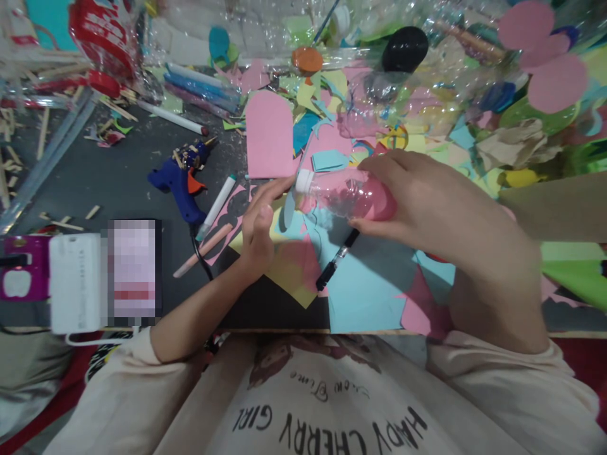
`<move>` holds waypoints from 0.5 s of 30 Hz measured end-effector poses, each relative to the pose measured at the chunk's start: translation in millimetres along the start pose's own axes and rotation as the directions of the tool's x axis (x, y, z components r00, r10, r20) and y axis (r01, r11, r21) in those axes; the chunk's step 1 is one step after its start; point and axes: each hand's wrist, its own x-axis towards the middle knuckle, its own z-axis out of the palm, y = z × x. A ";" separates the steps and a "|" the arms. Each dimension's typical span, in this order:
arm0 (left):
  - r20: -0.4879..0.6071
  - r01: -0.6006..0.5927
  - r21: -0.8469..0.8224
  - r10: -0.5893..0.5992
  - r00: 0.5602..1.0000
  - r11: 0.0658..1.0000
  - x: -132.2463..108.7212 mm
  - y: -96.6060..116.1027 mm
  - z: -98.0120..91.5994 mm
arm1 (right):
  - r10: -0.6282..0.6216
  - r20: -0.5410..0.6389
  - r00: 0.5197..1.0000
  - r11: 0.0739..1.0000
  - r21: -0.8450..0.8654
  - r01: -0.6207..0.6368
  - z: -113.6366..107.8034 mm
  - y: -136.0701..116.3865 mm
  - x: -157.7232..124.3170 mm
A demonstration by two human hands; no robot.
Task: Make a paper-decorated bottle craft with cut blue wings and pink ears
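A small clear plastic bottle [339,189] with a white cap lies sideways above the coloured paper, its pink base toward the right. My right hand [412,196] is closed around that base end. Near the cap, my left hand [260,230] is raised on its edge with fingers extended, beside a thin bluish-grey piece [287,212]; contact with it is unclear. Below the bottle a black marker [337,259] rests on light blue paper [370,291]. A yellow sheet [296,284] lies between the hands, partly under pink paper.
A blue glue gun [177,183] with its cord, a white marker [217,207] and a phone [135,268] are on the left. Pink arched paper [269,136] lies beyond my hands. Paper scraps, plastic bottles and a black oval piece [405,49] crowd the back.
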 end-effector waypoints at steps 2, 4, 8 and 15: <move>0.006 -0.045 0.026 0.045 0.999 0.999 0.6 2.4 0.3 | -0.002 -0.010 1.000 1.000 0.020 0.003 1.2 1.2 0.1; 0.013 -0.090 0.077 0.089 0.996 0.993 1.7 4.0 0.8 | -0.005 -0.032 0.999 0.999 0.044 0.007 3.3 2.6 0.0; 0.021 -0.094 0.127 0.092 0.996 0.987 2.8 3.6 0.2 | -0.034 -0.103 0.994 0.996 0.077 0.042 9.1 5.5 0.0; 0.081 -0.068 0.153 0.056 0.995 0.986 1.1 8.3 1.0 | 0.001 -0.099 0.995 0.996 0.086 0.008 9.0 6.5 0.4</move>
